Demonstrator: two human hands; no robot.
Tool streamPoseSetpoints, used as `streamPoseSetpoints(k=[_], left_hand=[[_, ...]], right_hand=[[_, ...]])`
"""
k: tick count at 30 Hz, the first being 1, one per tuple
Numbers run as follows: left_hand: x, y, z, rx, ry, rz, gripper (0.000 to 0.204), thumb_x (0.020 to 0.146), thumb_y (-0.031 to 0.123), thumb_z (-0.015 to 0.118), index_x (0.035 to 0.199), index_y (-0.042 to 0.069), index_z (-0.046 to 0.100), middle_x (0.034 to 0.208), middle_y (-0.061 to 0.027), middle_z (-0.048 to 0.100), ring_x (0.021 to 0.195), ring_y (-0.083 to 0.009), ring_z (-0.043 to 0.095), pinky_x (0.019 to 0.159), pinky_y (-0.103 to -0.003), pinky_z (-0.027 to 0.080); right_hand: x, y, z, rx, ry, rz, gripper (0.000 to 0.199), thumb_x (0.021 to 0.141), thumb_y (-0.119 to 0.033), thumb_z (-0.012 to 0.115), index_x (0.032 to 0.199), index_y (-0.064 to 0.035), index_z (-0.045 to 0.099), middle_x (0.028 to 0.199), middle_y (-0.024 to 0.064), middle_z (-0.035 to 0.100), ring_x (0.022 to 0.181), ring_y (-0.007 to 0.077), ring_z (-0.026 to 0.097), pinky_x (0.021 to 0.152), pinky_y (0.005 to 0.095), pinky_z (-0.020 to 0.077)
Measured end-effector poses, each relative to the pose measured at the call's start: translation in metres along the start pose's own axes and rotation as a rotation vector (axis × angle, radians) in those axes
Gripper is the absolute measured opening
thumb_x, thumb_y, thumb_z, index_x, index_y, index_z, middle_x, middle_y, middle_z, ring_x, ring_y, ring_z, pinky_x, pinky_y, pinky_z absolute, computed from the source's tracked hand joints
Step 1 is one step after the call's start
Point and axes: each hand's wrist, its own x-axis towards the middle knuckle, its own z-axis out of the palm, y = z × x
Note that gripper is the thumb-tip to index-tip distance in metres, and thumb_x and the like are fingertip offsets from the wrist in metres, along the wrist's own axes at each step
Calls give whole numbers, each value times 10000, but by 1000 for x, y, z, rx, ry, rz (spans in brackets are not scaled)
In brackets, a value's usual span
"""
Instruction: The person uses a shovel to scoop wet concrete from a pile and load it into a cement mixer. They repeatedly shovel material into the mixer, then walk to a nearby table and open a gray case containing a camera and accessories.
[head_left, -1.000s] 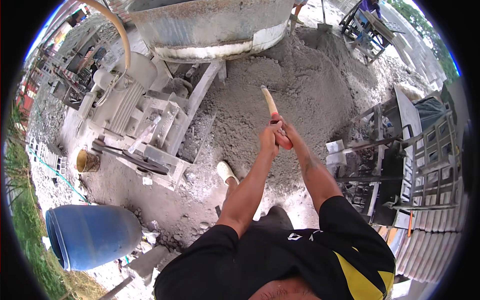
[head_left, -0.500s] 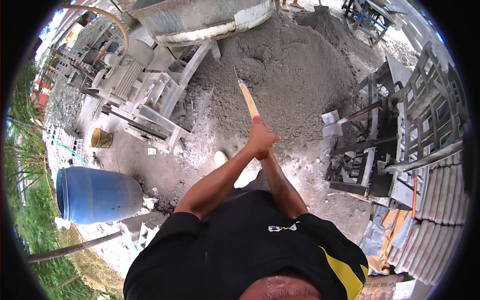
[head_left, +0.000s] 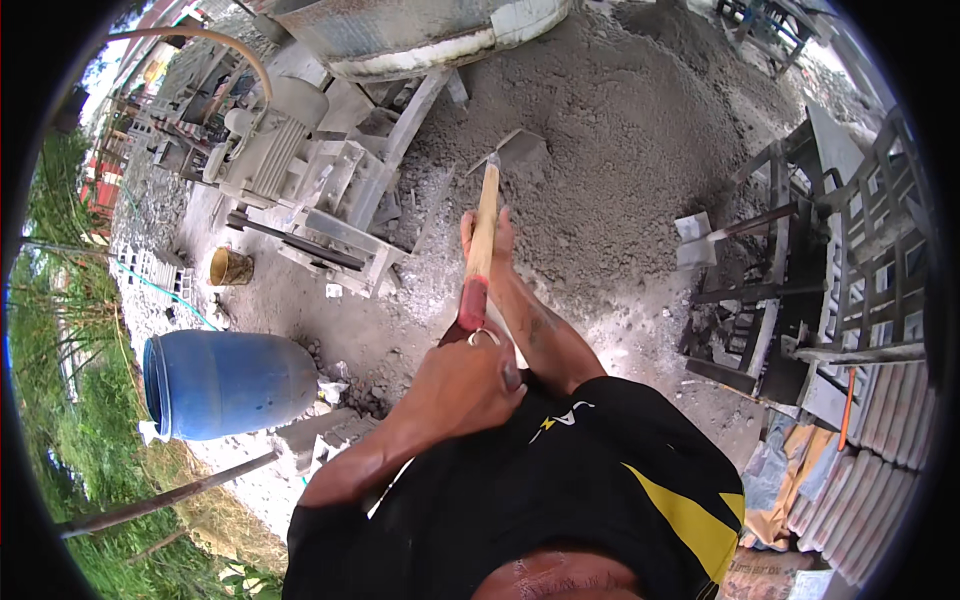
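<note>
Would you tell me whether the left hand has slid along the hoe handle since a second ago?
Yes. The left hand has drawn back to the red butt end of the hoe handle, away from the right hand, toward the body.

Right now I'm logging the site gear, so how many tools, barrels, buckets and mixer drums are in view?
Long-handled tools: 2, the hoe in both hands and a shovel by the metal racks.
Blue barrels: 1
Yellow buckets: 1
Mixer drums: 1
Total: 5
</note>
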Motion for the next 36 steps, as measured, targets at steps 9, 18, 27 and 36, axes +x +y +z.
streamPoseSetpoints(k=[9, 18, 27, 36], left_hand=[[-29, -114, -3, -1338, 834, -469, 166, 679, 2, 713, 760, 1, 567, 598, -28, 552, 515, -89, 504, 482, -252, 410], [256, -250, -88, -2107, 722, -323, 180, 834, 153, 638, 740, 110, 490, 590, 19, 404, 489, -122, 425, 514, -311, 394], [448, -296, -159, -2305, 539, -290, 229, 857, 148, 622, 689, 98, 473, 591, -1, 450, 504, -135, 448, 509, -295, 405], [462, -293, -260, -2437, 386, -291, 320, 919, 347, 565, 700, 141, 456, 616, 43, 445, 555, -109, 462, 576, -301, 399]], right_hand=[[100, 21, 7, -846, 255, 160, 195, 870, -201, 626, 831, -39, 526, 644, 67, 544, 570, 172, 561, 505, 285, 472], [300, -41, 65, -710, 395, -51, 152, 858, -118, 616, 815, -42, 492, 666, 63, 498, 534, 185, 515, 511, 319, 479], [417, -72, 152, -812, 592, -76, 155, 820, -130, 592, 760, -96, 453, 552, 17, 458, 457, 156, 476, 435, 291, 434], [450, -56, 221, -717, 725, -6, 135, 813, -117, 569, 767, -74, 450, 610, 47, 461, 495, 189, 491, 446, 335, 435]])
